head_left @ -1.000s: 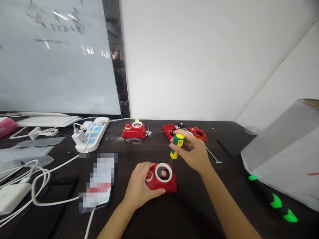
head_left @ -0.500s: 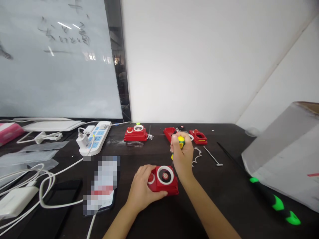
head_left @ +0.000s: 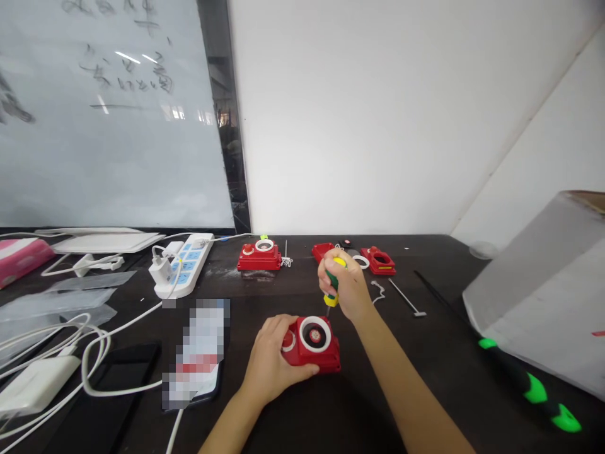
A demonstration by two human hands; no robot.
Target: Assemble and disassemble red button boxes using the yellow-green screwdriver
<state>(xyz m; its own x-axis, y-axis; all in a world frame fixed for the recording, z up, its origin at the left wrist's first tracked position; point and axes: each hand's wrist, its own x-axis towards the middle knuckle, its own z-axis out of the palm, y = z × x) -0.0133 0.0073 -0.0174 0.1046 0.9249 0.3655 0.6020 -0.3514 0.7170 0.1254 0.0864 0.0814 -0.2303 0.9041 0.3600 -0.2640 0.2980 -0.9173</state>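
Note:
My left hand [head_left: 274, 359] grips the left part of a red alarm-like box [head_left: 326, 362], which lies on the dark table. The box has a white ring around a black round centre and a red knob partly under my fingers. My right hand [head_left: 347, 284] is closed around a green and yellow screwdriver [head_left: 333, 287]. Its handle leans slightly, and the thin shaft points down to the far right corner of the box. Whether the tip sits in a screw is too small to tell.
Behind stands a similar red box [head_left: 259, 257]. An open red cover [head_left: 380, 260], white ring [head_left: 362, 261] and small metal rod [head_left: 406, 297] lie farther right. Left are a power strip [head_left: 189, 268], phone [head_left: 201, 353] and white cables. A large white box [head_left: 539, 296] stands right.
My right hand has turned on the screwdriver, so more of its green and yellow handle shows. The left hand still holds the red box. The whole view has shifted slightly.

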